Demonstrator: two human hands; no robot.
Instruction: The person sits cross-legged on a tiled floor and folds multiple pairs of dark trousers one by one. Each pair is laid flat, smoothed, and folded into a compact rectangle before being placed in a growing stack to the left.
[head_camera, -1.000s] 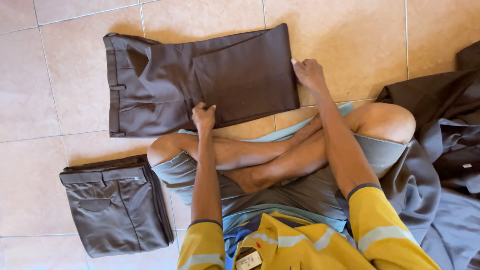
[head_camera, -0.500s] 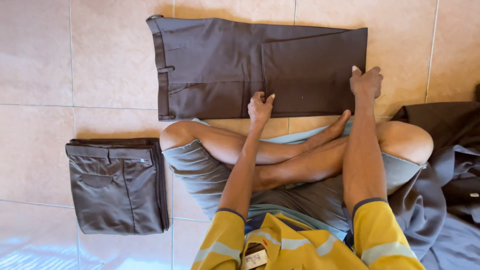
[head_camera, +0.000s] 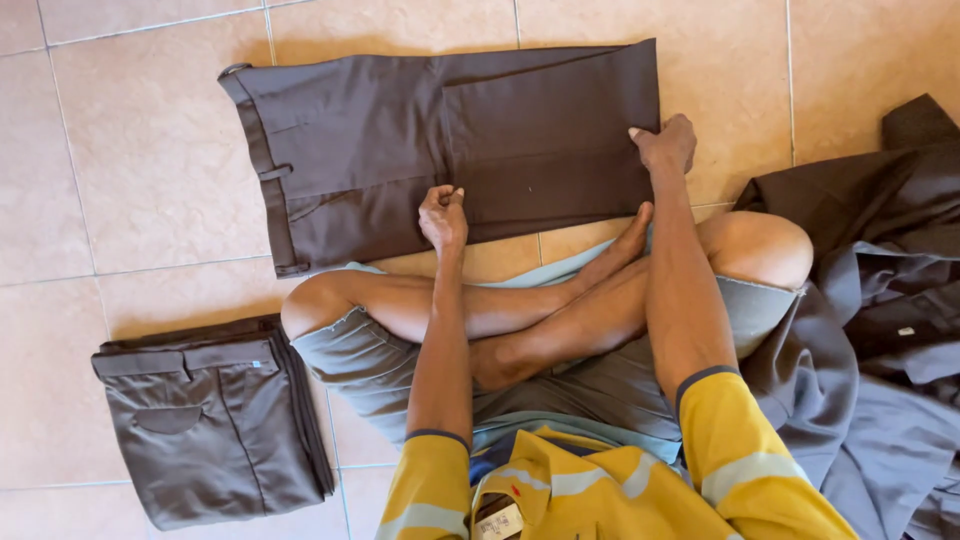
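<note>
Dark brown trousers (head_camera: 400, 140), folded in half lengthwise and across, lie flat on the tiled floor in front of my crossed legs. My left hand (head_camera: 443, 215) grips the near edge of the trousers at their middle. My right hand (head_camera: 663, 145) grips the near right corner, at the fold. Both arms wear yellow sleeves.
A stack of folded grey-brown trousers (head_camera: 205, 425) sits on the floor at my left. A heap of unfolded dark and grey garments (head_camera: 880, 330) lies at my right, against my knee. Beige floor tiles (head_camera: 120, 150) surround the work.
The view has shifted, so the trousers sit nearer the centre. Both hands now pinch the near edge of the trousers instead of resting flat on it.
</note>
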